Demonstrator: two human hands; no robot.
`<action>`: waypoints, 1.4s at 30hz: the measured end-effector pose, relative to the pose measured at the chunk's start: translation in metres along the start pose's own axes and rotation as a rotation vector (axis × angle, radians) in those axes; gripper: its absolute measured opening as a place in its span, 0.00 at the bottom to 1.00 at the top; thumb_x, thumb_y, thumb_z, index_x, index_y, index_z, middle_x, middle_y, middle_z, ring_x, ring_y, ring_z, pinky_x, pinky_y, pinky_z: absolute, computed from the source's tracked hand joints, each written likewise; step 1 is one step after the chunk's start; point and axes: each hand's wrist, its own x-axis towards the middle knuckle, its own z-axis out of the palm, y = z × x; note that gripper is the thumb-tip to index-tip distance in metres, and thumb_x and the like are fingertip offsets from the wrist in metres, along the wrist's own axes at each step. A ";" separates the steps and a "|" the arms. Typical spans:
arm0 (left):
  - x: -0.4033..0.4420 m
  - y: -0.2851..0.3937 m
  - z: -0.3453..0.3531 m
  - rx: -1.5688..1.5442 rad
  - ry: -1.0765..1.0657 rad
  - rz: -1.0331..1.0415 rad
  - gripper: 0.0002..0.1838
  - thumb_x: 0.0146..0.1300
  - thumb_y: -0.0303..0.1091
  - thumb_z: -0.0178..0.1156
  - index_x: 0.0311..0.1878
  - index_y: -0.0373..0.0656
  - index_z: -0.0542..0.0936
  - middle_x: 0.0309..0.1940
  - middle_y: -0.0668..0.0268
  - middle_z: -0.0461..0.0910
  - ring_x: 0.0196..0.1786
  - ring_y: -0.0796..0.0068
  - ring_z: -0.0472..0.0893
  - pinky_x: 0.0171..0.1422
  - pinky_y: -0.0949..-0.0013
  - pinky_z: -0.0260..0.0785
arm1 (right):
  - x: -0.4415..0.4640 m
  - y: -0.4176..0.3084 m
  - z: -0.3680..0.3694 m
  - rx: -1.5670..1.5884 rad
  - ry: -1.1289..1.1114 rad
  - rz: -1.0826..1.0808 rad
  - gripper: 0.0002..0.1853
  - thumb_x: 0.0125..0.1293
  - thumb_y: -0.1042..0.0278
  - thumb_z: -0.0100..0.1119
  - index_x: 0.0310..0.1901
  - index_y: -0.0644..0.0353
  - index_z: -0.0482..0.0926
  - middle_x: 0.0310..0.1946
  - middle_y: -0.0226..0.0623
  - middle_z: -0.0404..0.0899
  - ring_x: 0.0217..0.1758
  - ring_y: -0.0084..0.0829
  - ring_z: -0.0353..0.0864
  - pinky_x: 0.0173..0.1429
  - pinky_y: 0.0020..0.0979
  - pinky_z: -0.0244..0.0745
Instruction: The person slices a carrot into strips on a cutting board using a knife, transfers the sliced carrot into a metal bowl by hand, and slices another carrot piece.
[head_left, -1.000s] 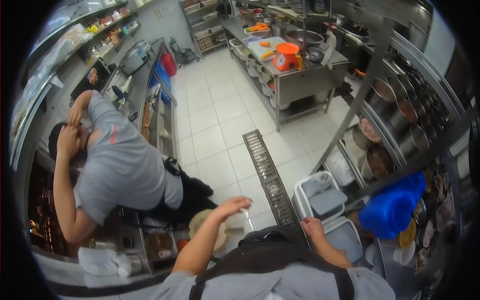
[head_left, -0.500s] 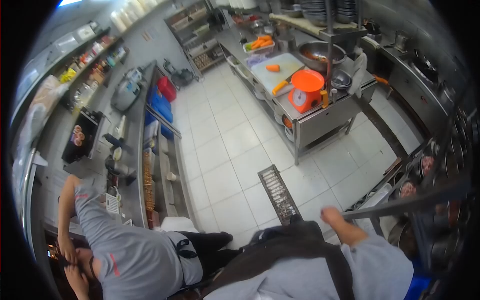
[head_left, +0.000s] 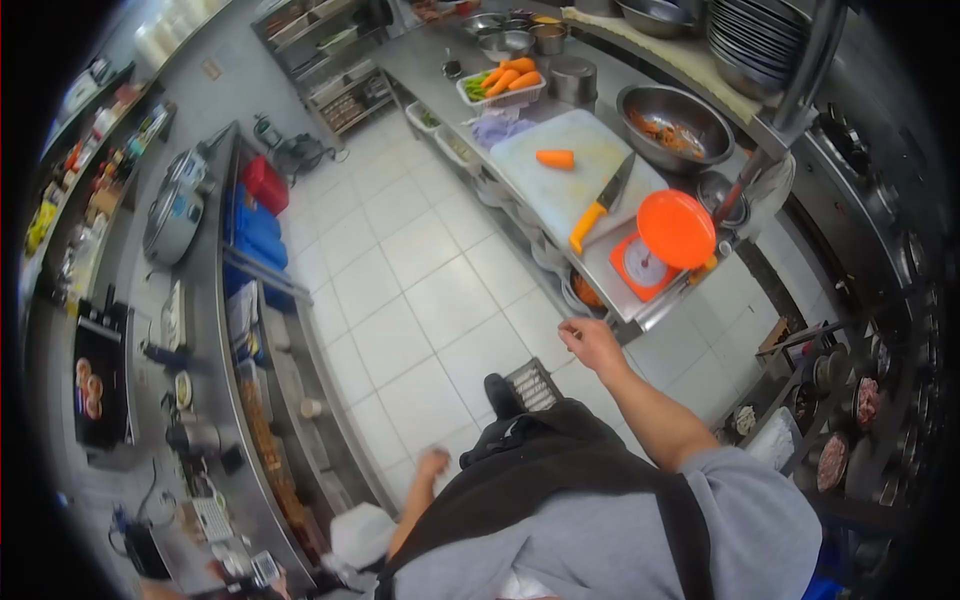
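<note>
My right hand (head_left: pixel 592 345) is in front of me with its fingers curled loosely together. Nothing shows in it. It hangs over the floor, apart from the near corner of the steel worktable. My left hand (head_left: pixel 433 463) is low at my side over the tiles, and its fingers are too small and blurred to read. On the worktable is a white cutting board (head_left: pixel 535 145) bearing a piece of carrot (head_left: pixel 555 159) and a knife (head_left: pixel 600 205) with a yellow handle. An orange kitchen scale (head_left: pixel 640 266) stands at the table's near end.
Behind the board are a metal bowl (head_left: pixel 650 115) with orange shreds and a white basket (head_left: pixel 503 92) of carrots. A floor drain grate (head_left: pixel 535 388) lies by my foot. A steel counter (head_left: pixel 215 290) runs along the left; racks with meat bowls (head_left: pixel 832 460) stand at right.
I have moved forward, so the worktable and scale appear closer. My right hand has swung forward and my left hand has come into view. The co-worker at left has mostly passed out of view.
</note>
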 end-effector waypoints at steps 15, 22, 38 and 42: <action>-0.040 0.628 -0.283 0.111 0.296 1.086 0.13 0.66 0.33 0.63 0.50 0.37 0.83 0.45 0.60 0.86 0.49 0.70 0.85 0.52 0.69 0.76 | 0.213 0.044 -0.061 -0.297 0.256 0.601 0.28 0.63 0.57 0.65 0.61 0.63 0.72 0.53 0.54 0.80 0.56 0.53 0.80 0.58 0.49 0.76; 0.067 0.772 -0.164 0.659 0.374 1.496 0.27 0.58 0.34 0.65 0.63 0.42 0.76 0.57 0.54 0.82 0.61 0.52 0.79 0.67 0.51 0.70 | 0.201 0.077 -0.025 0.016 0.691 0.677 0.32 0.60 0.68 0.57 0.68 0.60 0.68 0.57 0.58 0.78 0.59 0.55 0.79 0.63 0.46 0.73; 0.158 0.846 -0.212 0.410 -0.451 1.016 0.33 0.57 0.34 0.71 0.65 0.39 0.70 0.52 0.51 0.80 0.48 0.57 0.84 0.50 0.61 0.79 | 0.204 -0.011 -0.001 0.319 0.778 1.166 0.21 0.71 0.60 0.59 0.62 0.59 0.74 0.20 0.38 0.77 0.19 0.25 0.77 0.24 0.32 0.72; 0.168 0.839 -0.219 0.467 -0.187 1.682 0.30 0.53 0.32 0.72 0.61 0.42 0.75 0.57 0.48 0.76 0.53 0.47 0.81 0.57 0.56 0.76 | 0.213 -0.027 0.008 0.113 0.623 1.084 0.24 0.70 0.54 0.61 0.61 0.59 0.75 0.34 0.54 0.83 0.36 0.53 0.85 0.40 0.45 0.78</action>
